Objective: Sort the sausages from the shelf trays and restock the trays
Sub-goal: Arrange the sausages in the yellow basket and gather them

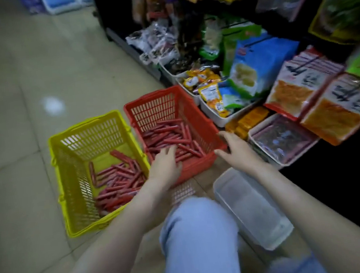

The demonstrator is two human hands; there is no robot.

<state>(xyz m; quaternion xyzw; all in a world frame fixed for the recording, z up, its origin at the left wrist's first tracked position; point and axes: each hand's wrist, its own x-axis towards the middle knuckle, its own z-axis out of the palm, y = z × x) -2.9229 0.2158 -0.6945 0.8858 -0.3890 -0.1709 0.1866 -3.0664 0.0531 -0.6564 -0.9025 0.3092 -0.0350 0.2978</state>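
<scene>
A red basket (204,124) on the floor holds several red sausages (170,135). To its left stands a yellow basket (66,171) with more red sausages (121,183) piled in its near end. My left hand (166,162) reaches over the red basket's near rim, fingers spread on the sausages; whether it grips any is hidden. My right hand (234,148) hovers open at the red basket's right near corner, holding nothing. A clear empty plastic tray (250,207) lies on the floor by my right knee.
Low shelf on the right carries white trays of snack packets (212,96), orange packs (249,119) and a tray of dark wrapped goods (282,140). Hanging bags (317,89) overhang the shelf. My knee in light jeans (197,235) is between the baskets and me. Tiled floor (12,88) spreads left.
</scene>
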